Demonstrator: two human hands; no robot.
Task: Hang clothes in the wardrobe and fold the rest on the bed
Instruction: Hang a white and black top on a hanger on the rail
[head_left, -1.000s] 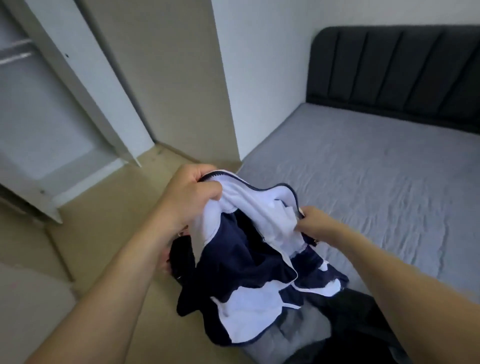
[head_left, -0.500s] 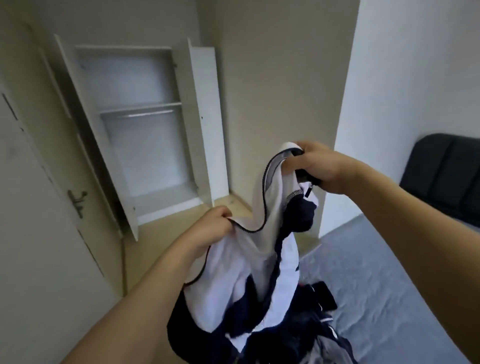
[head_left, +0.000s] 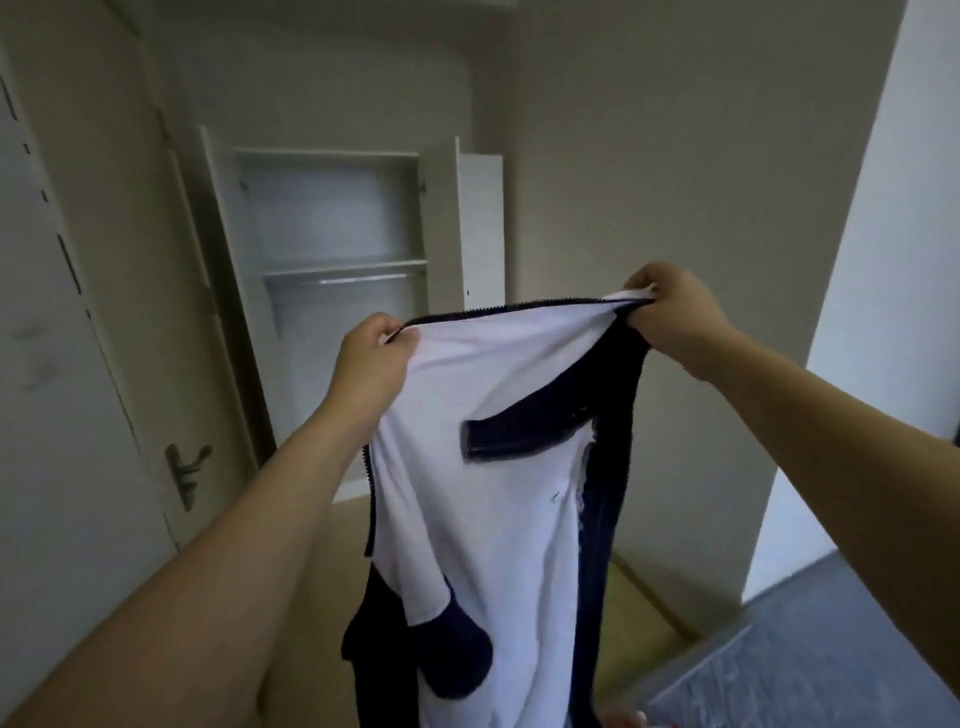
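A navy and white zip jacket (head_left: 498, 499) hangs stretched in front of me, white lining facing me, its lower part dropping out of view. My left hand (head_left: 371, 358) pinches its top edge on the left. My right hand (head_left: 670, 306) grips the top edge on the right, a little higher. Behind the jacket stands the white wardrobe (head_left: 337, 218) with both doors open. Its metal hanging rail (head_left: 358, 280) under a shelf is bare. A corner of the bed (head_left: 831, 665) with a grey sheet shows at the lower right.
A closed door with a metal lever handle (head_left: 184, 467) is on the left wall. A beige wall and a white wall corner (head_left: 857, 312) rise at the right. Wooden floor (head_left: 639, 618) lies between the bed and the wardrobe.
My view swung from the bed up toward the wardrobe. Both hands rose and spread apart, pulling the bunched jacket open so it hangs flat between them.
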